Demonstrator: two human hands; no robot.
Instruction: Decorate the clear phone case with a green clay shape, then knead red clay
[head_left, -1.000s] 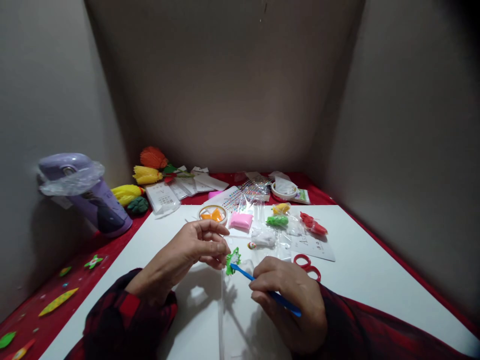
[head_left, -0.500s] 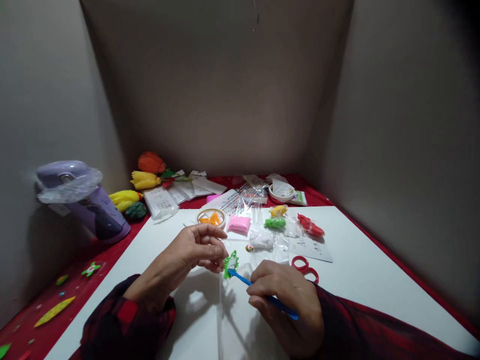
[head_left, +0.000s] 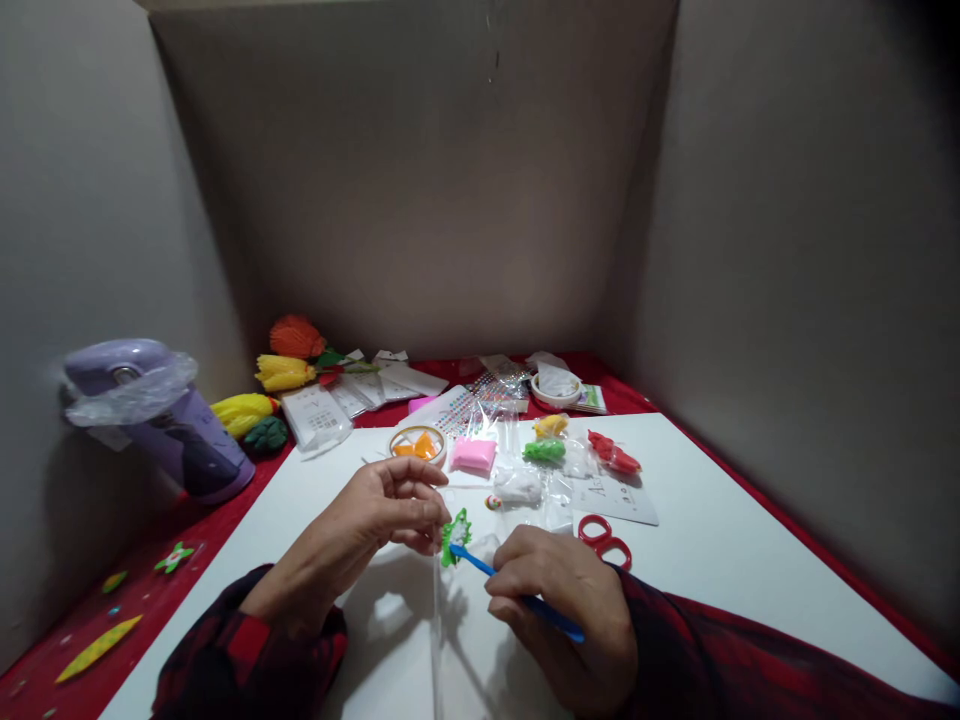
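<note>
My left hand (head_left: 379, 515) pinches a small green spiky clay piece (head_left: 454, 535) with a white middle, held just above the white sheet (head_left: 712, 560). My right hand (head_left: 562, 600) is closed round a thin blue modelling tool (head_left: 517, 595), whose tip touches the green piece from below right. Both wrists are in dark red checked sleeves.
Behind the hands lie bags of pink (head_left: 474, 455), green (head_left: 544, 450), yellow (head_left: 551, 426), red (head_left: 613, 455) and white clay (head_left: 517, 487), a small tub with orange clay (head_left: 417, 444) and red scissors (head_left: 604, 539). A purple jug (head_left: 161, 420) stands at left on the red cloth. Grey walls surround the table.
Both hands with the green piece and blue tool have kept their grip; they sit slightly lower and to the left in the picture as my head tilted up.
</note>
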